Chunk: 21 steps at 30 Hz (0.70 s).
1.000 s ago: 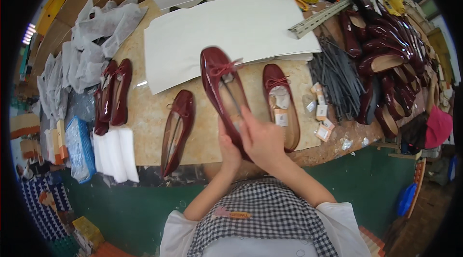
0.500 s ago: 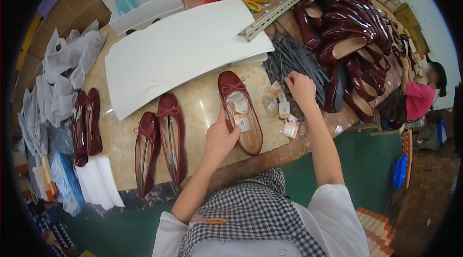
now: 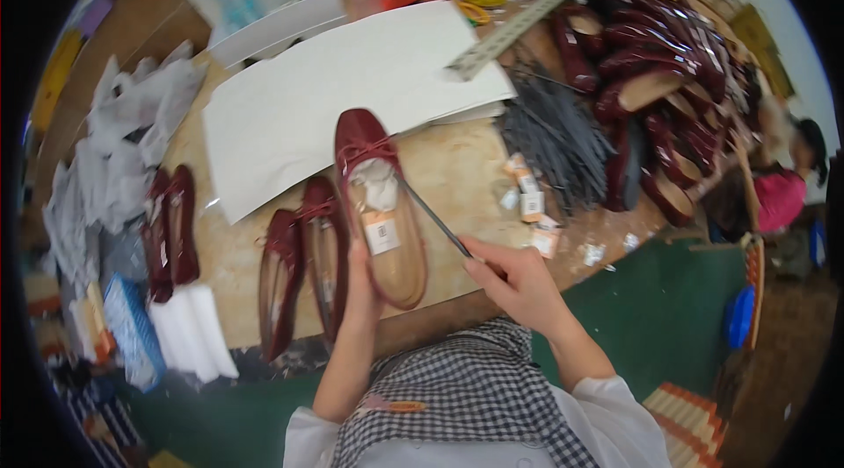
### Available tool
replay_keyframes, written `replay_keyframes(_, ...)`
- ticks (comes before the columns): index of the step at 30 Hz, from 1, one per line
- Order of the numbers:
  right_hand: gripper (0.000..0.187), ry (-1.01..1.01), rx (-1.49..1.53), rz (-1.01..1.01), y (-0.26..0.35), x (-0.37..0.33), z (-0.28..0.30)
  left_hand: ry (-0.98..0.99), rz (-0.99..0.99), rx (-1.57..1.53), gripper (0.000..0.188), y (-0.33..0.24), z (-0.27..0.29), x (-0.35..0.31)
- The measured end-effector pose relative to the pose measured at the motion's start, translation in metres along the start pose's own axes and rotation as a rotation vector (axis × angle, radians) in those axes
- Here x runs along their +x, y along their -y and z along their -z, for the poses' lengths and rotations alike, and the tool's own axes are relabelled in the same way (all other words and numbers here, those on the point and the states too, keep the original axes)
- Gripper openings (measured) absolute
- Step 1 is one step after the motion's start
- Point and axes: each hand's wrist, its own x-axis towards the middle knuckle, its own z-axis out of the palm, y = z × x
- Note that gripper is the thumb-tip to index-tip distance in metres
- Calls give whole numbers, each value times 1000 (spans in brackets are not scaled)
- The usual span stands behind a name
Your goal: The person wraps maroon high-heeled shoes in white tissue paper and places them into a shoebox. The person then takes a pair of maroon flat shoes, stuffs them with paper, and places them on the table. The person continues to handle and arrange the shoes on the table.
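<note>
My left hand [image 3: 362,288] grips a glossy burgundy ballet flat [image 3: 360,129] by its side near the heel, toe pointing away. Crumpled white paper [image 3: 378,185] fills its front, and a small tag [image 3: 381,236] lies on the insole. Pinched in my right hand [image 3: 517,282] is a thin dark grey shoe stick [image 3: 435,219], whose far tip reaches the shoe's opening below the bow. Left of the held shoe lie two matching flats [image 3: 283,235] with sticks along their insoles. A heap of loose grey sticks [image 3: 554,143] rests to the right, beside several small tags [image 3: 532,204].
White sheets [image 3: 325,90] cover the table's far part, with a slotted metal bar [image 3: 505,36] across their corner. Many burgundy shoes [image 3: 651,90] are piled at right. Another pair [image 3: 182,222] stands at left near wrapping sheets [image 3: 132,130]. A person in pink [image 3: 781,200] sits beyond.
My right hand has come from the stick heap toward the shoe, bringing one stick. My left hand has picked up the shoe and moved it left, partly over the sheets' edge.
</note>
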Motion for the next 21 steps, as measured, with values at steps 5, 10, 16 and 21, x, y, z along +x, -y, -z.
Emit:
replay_keyframes(5, 30, 127, 110, -46, 18, 12, -26, -119, -315, 149, 70, 2, -1, -2)
replay_keyframes(10, 28, 47, 80, 40, 17, 22, -40, -40, -388, 310, 61, -7, -5, -13)
replay_keyframes(16, 25, -272, -161, 404, 14, 37, -68, -43, -312, 224, 60, 1, -20, -20)
replay_keyframes(21, 28, -247, -398, 430, -13, 27, -88, -79, -356, 137, 56, 8, -24, -18)
